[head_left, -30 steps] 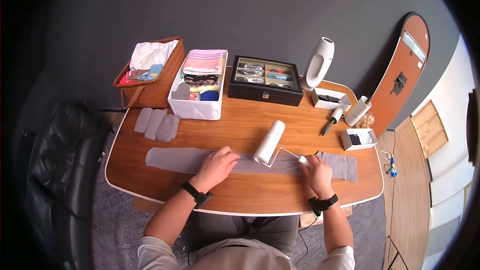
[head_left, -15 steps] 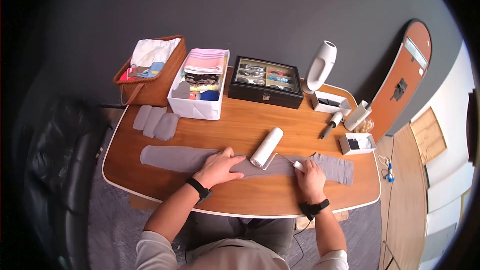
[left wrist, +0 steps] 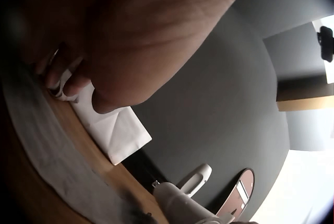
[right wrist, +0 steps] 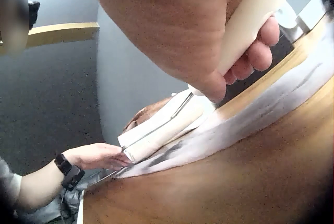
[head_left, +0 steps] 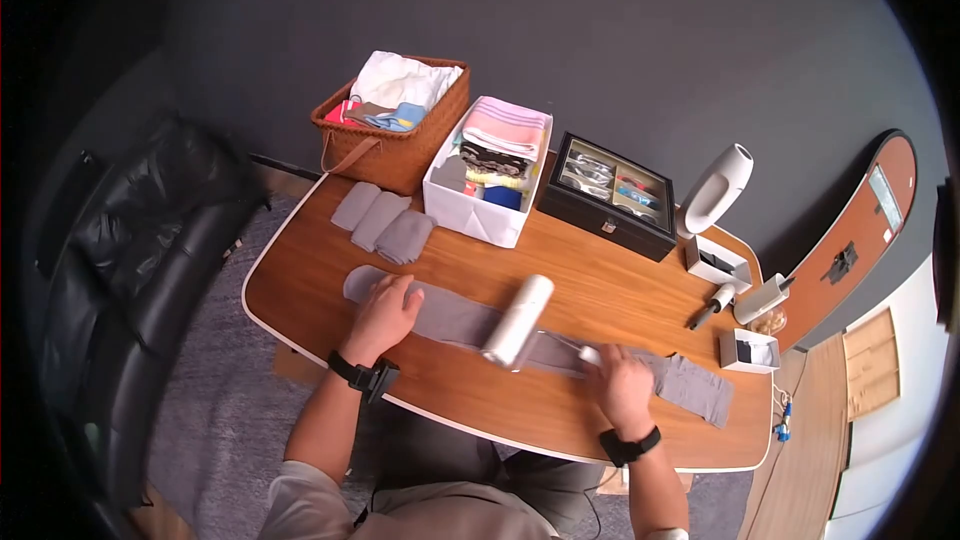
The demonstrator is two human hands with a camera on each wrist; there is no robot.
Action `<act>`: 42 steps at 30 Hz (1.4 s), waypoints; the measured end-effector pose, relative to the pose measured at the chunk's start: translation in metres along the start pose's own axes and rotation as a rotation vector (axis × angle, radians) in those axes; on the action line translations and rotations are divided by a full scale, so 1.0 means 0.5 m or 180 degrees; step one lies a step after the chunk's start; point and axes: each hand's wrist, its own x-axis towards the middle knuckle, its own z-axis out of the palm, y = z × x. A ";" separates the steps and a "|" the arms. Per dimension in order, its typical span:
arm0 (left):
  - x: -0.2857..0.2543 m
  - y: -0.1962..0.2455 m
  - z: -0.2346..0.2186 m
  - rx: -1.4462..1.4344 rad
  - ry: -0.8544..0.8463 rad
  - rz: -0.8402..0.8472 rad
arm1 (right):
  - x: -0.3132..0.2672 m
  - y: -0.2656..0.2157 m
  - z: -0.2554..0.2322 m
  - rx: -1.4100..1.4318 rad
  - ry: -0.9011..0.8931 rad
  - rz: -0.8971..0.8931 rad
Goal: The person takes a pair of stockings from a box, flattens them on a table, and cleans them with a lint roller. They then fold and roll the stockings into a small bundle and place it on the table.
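A long grey knit cloth, like a stocking (head_left: pixel 450 320), stretches flat along the front of the table. My right hand (head_left: pixel 622 388) grips the white handle of a lint roller (head_left: pixel 520 318). The roller's white cylinder overlaps the middle of the cloth in the head view, joined to the handle by a thin wire arm. In the right wrist view, fingers curl round the handle of the lint roller (right wrist: pixel 172 122). My left hand (head_left: pixel 385 315) lies over the cloth near its left end, fingers relaxed and holding nothing.
Folded grey cloths (head_left: pixel 402 237) sit at the table's left. Behind stand a brown woven basket (head_left: pixel 375 165), a white clothes bin (head_left: pixel 470 218) and a black glasses case (head_left: pixel 600 230). Small white boxes (head_left: pixel 748 352) and a dark-handled brush (head_left: pixel 712 305) are at the right.
The head view has swung round. My left hand has slid left along the grey cloth towards its end. The roller has shifted left over the cloth, still in my right hand.
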 end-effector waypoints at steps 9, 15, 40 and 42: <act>-0.021 -0.036 0.034 0.0019 -0.0889 0.0209 | 0.125 -0.193 0.111 0.0319 -0.0242 -0.0495; -0.034 -0.058 0.011 0.0280 -0.1086 0.0148 | 0.054 -0.102 0.048 0.0030 -0.0145 -0.0335; -0.074 0.070 0.054 0.0265 -0.1645 0.0682 | -0.009 0.041 0.016 -0.0071 -0.0026 0.0080; -0.075 0.063 0.048 0.0370 -0.1616 0.0629 | -0.033 0.079 0.000 -0.0159 -0.0047 0.0215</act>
